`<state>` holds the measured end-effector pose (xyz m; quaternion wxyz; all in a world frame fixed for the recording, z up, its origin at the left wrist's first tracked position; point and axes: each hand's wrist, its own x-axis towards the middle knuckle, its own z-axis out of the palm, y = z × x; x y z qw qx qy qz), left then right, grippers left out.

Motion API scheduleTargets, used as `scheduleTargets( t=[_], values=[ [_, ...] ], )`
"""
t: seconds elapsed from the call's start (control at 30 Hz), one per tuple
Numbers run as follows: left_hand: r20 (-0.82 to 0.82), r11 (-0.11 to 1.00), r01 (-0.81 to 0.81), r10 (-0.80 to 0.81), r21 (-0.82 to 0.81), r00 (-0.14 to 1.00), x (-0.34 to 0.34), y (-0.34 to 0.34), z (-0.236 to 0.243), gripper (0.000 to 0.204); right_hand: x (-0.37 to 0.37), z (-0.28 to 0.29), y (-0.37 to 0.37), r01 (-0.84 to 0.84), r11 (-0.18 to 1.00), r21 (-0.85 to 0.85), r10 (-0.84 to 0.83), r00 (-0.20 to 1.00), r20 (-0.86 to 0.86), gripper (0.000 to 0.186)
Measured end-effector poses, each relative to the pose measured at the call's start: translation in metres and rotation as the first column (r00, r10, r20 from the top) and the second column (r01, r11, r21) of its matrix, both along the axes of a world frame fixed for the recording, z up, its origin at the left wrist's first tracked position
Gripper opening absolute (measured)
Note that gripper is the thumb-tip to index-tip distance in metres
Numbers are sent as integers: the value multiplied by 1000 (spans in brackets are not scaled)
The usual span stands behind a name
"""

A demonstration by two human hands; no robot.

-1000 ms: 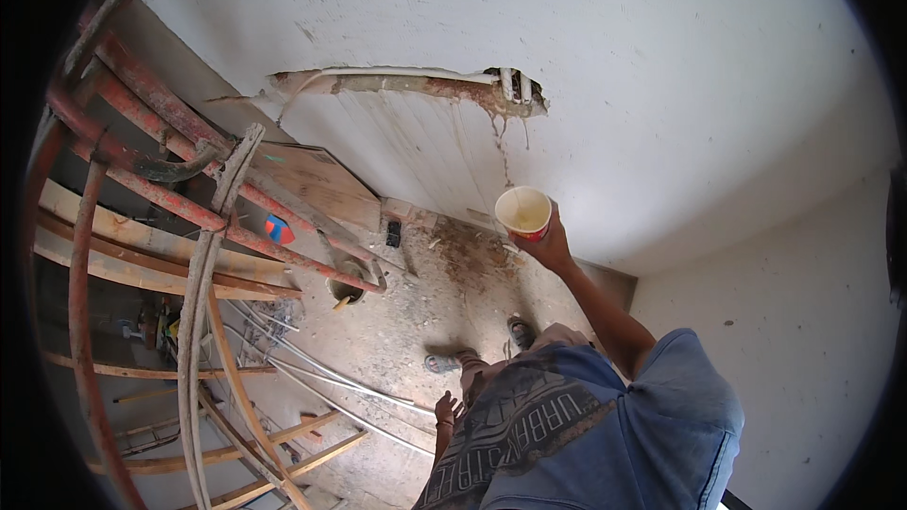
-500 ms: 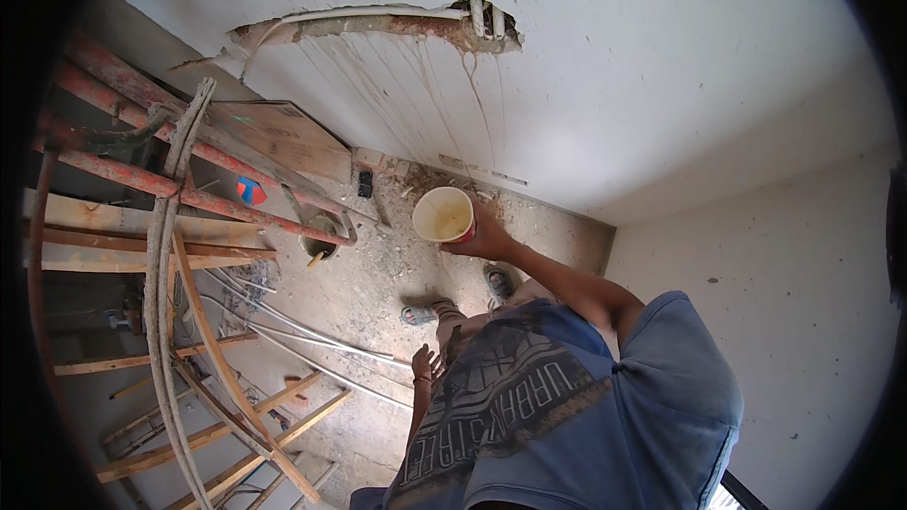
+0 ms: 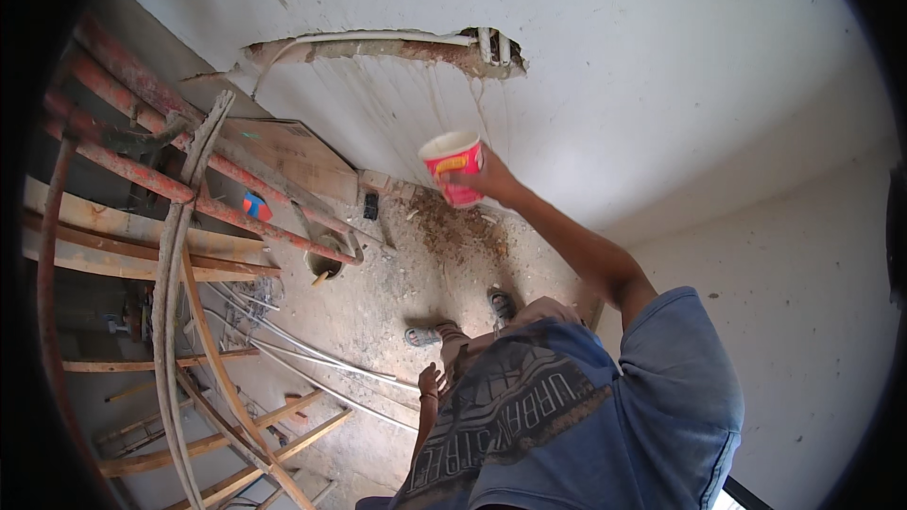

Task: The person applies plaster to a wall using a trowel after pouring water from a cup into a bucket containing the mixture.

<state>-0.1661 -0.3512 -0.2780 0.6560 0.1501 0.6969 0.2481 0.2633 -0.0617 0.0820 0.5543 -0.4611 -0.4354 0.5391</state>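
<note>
My right hand (image 3: 491, 178) is wrapped round a pink tub-like cup (image 3: 440, 163) with a white inside and a yellow patch on its side. I hold it out at arm's length in front of the white wall (image 3: 567, 104), below a long chased groove (image 3: 397, 49) with white conduit (image 3: 378, 37) lying in it. Wet streaks run down the wall under the groove. What is in the cup cannot be made out now. Low beside my body hangs my left hand (image 3: 430, 381), holding nothing, with its fingers apart.
Red scaffold poles (image 3: 137, 175) and wooden boards (image 3: 142, 244) crowd the left side. A bucket (image 3: 326, 263) with a handle sticking out stands on the floor. Grey-white pipes (image 3: 316, 352) lie by my feet. Rubble (image 3: 453, 227) lines the wall's foot, near a leaning cardboard sheet (image 3: 293, 156).
My right hand has raised the cup toward the wall and turned it, so its pink side shows instead of its inside. My left hand still hangs low.
</note>
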Motion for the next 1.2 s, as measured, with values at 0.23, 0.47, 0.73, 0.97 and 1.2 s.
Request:
scheduleTargets(
  t=[0.23, 0.47, 0.73, 0.97, 1.2],
  values=[
    [-20, 997, 7, -8, -83, 1000, 26, 17, 40, 68, 75, 20, 45, 510, 818, 266, -525, 851, -15, 75],
    [15, 990, -86, 89, -109, 996, 38, 16, 70, 55, 61, -39, -53, 654, 666, 357, -730, 671, 132, 72],
    [3, 991, -101, 102, -91, 995, 29, 8, 70, 56, 26, -114, -142, 474, 863, 177, -499, 739, 454, 76],
    [-28, 986, -138, 136, -97, 990, 22, -1, 56, 47, -6, -114, -145, 271, 962, -31, -231, 869, 438, 83],
    [9, 993, -98, 99, -70, 995, 19, -7, 33, 74, -51, -92, -92, 10, 988, -152, 21, 980, 198, 86]
  ],
)
